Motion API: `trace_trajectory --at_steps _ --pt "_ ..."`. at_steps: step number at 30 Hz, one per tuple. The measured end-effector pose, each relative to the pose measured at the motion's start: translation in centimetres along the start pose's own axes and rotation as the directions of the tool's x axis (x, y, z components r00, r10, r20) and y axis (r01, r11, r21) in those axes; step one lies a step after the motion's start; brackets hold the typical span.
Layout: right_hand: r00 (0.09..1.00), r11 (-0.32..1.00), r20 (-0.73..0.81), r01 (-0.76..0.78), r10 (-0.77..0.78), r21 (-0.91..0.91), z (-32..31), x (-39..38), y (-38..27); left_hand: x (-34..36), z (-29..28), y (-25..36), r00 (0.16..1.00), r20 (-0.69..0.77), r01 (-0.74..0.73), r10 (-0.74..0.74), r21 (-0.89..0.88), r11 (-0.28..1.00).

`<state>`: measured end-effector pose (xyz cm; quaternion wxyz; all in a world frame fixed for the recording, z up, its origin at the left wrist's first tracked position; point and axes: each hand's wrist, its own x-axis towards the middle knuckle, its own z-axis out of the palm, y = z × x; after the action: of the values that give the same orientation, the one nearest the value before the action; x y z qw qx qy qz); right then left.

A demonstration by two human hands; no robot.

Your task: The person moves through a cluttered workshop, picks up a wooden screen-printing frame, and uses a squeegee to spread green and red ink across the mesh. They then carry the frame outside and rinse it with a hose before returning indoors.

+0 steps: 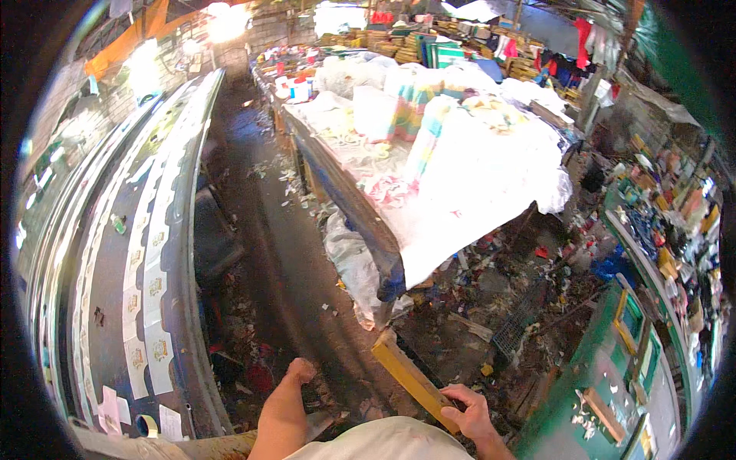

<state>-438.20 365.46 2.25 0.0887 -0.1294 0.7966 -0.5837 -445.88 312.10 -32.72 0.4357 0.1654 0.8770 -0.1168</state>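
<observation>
Across the cluttered room (264,37), a littered floor (280,253) separated a long table (107,295) of printed pieces (158,287) from a cloth-heaped table (389,264). The right hand (468,410) gripped a yellow frame (410,380) slanting forward-left; the left hand (302,371) was apart, left of it, whether clenched I couldn't tell.

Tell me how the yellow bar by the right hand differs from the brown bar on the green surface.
The yellow bar is gripped by the right hand, while the brown bar lies on the green surface, untouched. The yellow bar looks clearly longer; the brown bar is shorter. Both are straight and narrow.
</observation>
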Motion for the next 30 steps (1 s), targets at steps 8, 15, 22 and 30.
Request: trace_trajectory --at_steps 8,15,22,30 --pt "0.951 0.99 0.287 0.08 -0.11 0.115 3.9 13.6 -0.7 -2.3 5.7 -5.4 0.78 0.012 -0.121 -0.626 -0.978 -0.17" --pt "0.865 0.98 0.494 -0.011 -0.091 0.2 8.8 26.5 -2.5 -5.9 8.3 -6.9 0.772 0.228 0.001 -0.593 -0.934 -0.358" --pt "0.869 0.951 0.471 0.0 -0.153 0.308 17.0 39.2 -8.0 -8.8 7.0 -6.7 0.606 0.366 -0.117 -0.706 -0.837 -0.534" --pt "0.859 0.941 0.508 -0.117 -0.065 0.318 28.8 53.2 -9.9 -11.9 1.6 -11.5 0.605 0.462 -0.306 -0.649 -0.617 -0.725"
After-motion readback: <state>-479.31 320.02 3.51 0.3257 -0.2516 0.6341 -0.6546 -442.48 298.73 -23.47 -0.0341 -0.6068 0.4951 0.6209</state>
